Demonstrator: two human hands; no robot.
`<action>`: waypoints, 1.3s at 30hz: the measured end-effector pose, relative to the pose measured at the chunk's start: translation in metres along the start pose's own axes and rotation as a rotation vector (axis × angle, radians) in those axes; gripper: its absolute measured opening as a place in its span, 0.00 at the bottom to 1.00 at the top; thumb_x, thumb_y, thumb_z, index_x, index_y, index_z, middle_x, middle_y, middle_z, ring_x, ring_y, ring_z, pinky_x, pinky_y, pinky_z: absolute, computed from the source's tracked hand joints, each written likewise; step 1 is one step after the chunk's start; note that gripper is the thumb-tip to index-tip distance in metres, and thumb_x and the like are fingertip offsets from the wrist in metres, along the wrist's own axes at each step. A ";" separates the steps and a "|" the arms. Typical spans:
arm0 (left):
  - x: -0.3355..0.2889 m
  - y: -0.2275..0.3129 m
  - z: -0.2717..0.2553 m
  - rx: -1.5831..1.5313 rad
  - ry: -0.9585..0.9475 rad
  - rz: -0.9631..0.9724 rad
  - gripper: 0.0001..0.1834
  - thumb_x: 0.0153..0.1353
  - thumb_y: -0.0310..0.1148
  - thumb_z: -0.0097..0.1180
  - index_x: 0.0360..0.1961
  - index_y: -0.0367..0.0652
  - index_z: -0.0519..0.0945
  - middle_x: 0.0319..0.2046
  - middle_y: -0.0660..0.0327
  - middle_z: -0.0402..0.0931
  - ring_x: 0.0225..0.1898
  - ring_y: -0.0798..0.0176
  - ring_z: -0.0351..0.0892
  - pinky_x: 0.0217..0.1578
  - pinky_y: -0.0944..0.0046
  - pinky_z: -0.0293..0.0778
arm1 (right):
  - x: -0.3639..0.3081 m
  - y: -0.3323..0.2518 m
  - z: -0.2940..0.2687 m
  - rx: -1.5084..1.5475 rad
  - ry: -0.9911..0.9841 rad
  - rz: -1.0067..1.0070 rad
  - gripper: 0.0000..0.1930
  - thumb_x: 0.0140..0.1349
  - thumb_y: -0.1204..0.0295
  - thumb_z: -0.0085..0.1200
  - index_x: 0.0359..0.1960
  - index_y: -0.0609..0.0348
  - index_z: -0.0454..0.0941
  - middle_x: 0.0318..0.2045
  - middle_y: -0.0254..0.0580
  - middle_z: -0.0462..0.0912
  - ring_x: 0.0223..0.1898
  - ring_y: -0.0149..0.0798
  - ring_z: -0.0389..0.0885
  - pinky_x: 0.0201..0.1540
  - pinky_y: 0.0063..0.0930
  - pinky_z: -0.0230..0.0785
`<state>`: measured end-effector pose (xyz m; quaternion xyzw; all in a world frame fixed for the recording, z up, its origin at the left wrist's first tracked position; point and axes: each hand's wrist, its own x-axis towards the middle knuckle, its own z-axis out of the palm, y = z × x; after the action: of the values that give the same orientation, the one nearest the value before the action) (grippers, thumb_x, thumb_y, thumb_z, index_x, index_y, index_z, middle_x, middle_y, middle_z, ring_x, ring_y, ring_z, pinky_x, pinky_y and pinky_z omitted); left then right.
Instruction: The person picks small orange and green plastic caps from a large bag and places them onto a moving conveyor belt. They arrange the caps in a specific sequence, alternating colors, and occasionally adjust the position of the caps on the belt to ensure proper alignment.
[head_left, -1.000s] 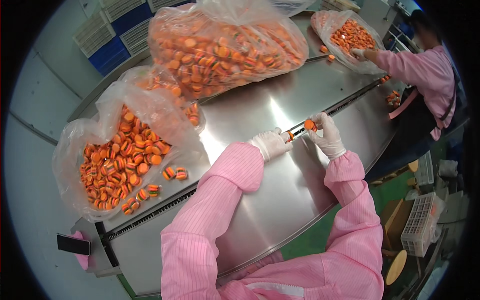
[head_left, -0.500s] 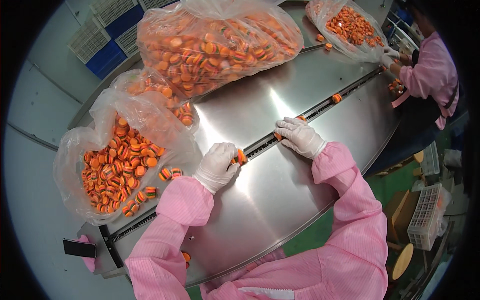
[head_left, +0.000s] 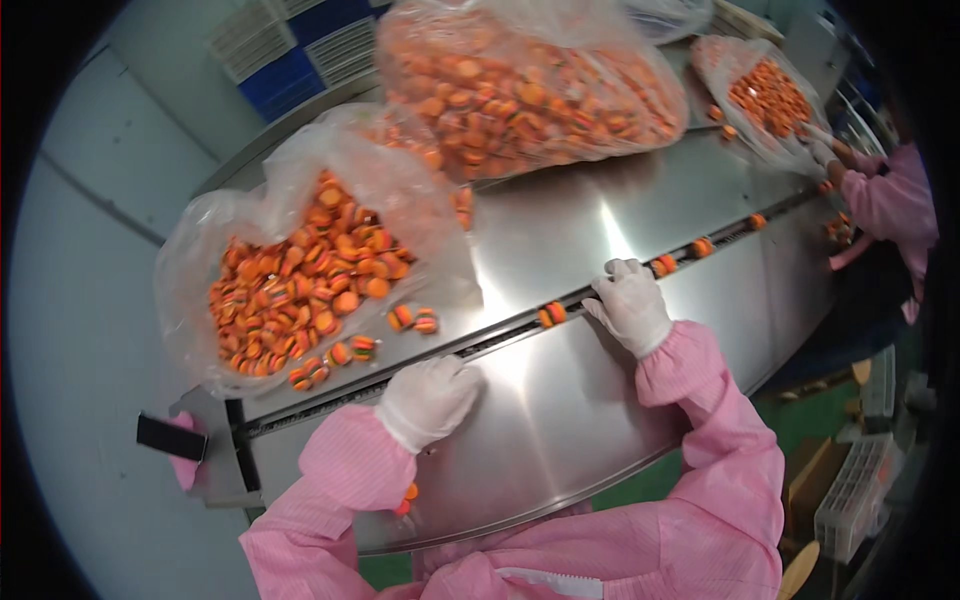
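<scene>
A narrow slotted conveyor track crosses the steel table, and layered orange candies shaped like small burgers ride along it. My right hand, in a white glove, is over the track with thumb and fingers apart. One candy lies just beyond its fingers, and another candy sits on the track left of its thumb. Closer to me, my left hand is gloved too and curled shut beside the track; whatever is under its fingers is hidden. An open clear bag full of these candies stands at left, several loose ones by its mouth.
A large clear bag of candies rests at the back. Far right, a co-worker's gloved hands are at another candy bag. A black phone-like device stands at the left end. Loose orange pieces lie below my left wrist.
The view has shifted. My left hand has drawn back from the candy at the track toward me. My right hand has lifted off its candy, and its thumb has spread. More candies show along the track.
</scene>
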<state>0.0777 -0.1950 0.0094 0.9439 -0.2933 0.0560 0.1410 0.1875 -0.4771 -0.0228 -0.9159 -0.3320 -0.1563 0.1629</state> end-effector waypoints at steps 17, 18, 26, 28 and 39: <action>-0.022 -0.092 0.020 0.010 0.133 -0.290 0.13 0.45 0.26 0.54 0.36 0.40 0.74 0.36 0.50 0.70 0.42 0.46 0.71 0.44 0.54 0.69 | 0.051 -0.142 0.070 0.045 -0.146 -0.037 0.06 0.51 0.70 0.50 0.26 0.58 0.70 0.31 0.49 0.72 0.27 0.50 0.78 0.26 0.43 0.72; -0.025 -0.088 0.021 0.002 0.149 -0.240 0.13 0.46 0.27 0.55 0.36 0.40 0.74 0.35 0.50 0.70 0.42 0.46 0.71 0.44 0.54 0.69 | 0.045 -0.139 0.069 0.013 -0.183 0.002 0.06 0.51 0.70 0.50 0.26 0.58 0.70 0.30 0.48 0.71 0.28 0.49 0.77 0.27 0.43 0.71; 0.000 -0.051 0.034 -0.086 0.159 -0.379 0.14 0.49 0.36 0.59 0.33 0.40 0.72 0.34 0.51 0.68 0.39 0.47 0.71 0.40 0.53 0.70 | 0.028 -0.107 0.042 -0.190 -0.122 -0.075 0.11 0.50 0.62 0.56 0.23 0.57 0.74 0.26 0.44 0.72 0.32 0.46 0.74 0.34 0.39 0.68; 0.011 -0.050 0.044 -0.049 0.224 -0.421 0.11 0.49 0.34 0.58 0.29 0.40 0.71 0.31 0.52 0.68 0.36 0.47 0.70 0.38 0.53 0.70 | 0.031 -0.112 0.036 -0.154 -0.017 -0.121 0.09 0.51 0.64 0.54 0.24 0.57 0.74 0.25 0.44 0.72 0.31 0.47 0.74 0.34 0.40 0.68; -0.049 -0.056 0.008 0.151 0.229 0.007 0.04 0.46 0.30 0.53 0.24 0.42 0.73 0.29 0.56 0.72 0.36 0.51 0.72 0.35 0.56 0.70 | 0.100 -0.176 0.070 0.489 0.046 -0.441 0.09 0.52 0.75 0.49 0.37 0.57 0.75 0.31 0.46 0.74 0.36 0.50 0.74 0.40 0.39 0.68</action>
<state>0.0689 -0.1269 -0.0203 0.9382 -0.2736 0.1859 0.1019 0.1574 -0.2652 -0.0122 -0.7520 -0.5460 -0.1243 0.3476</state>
